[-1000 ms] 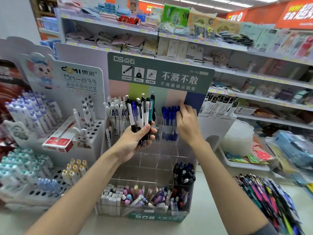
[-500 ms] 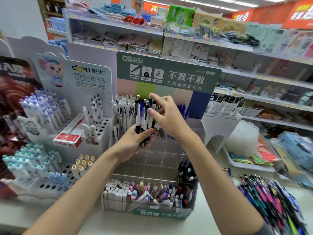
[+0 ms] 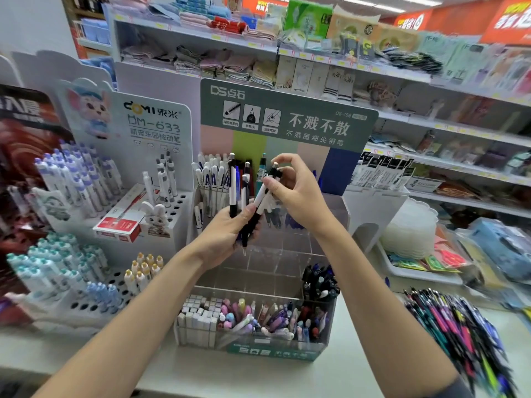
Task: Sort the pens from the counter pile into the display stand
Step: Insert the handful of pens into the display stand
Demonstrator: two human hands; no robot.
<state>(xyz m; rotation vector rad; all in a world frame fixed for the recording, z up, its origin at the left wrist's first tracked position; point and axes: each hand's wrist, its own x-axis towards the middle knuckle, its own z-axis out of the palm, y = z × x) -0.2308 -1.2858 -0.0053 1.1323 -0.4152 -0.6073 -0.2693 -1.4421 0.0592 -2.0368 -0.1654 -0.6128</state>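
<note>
Head: L hand [image 3: 221, 239] grips ~5 pens [image 3: 232, 185], R hand [image 3: 298, 193] pinches 1.

The left hand [image 3: 222, 237] gripped a pen bundle [image 3: 240, 191]; the right hand [image 3: 298, 193] pinched one white-and-black pen [image 3: 263, 196] above the display stand [image 3: 275, 271].

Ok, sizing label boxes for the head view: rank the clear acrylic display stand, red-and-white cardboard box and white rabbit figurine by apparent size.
1. Clear acrylic display stand
2. Red-and-white cardboard box
3. White rabbit figurine

Bright, even light from ceiling strip lights [image 3: 386, 7] far overhead, faint soft shadows, wide-angle bowing at edges — pen pile [image 3: 459, 340] near right motion-blurred.
</note>
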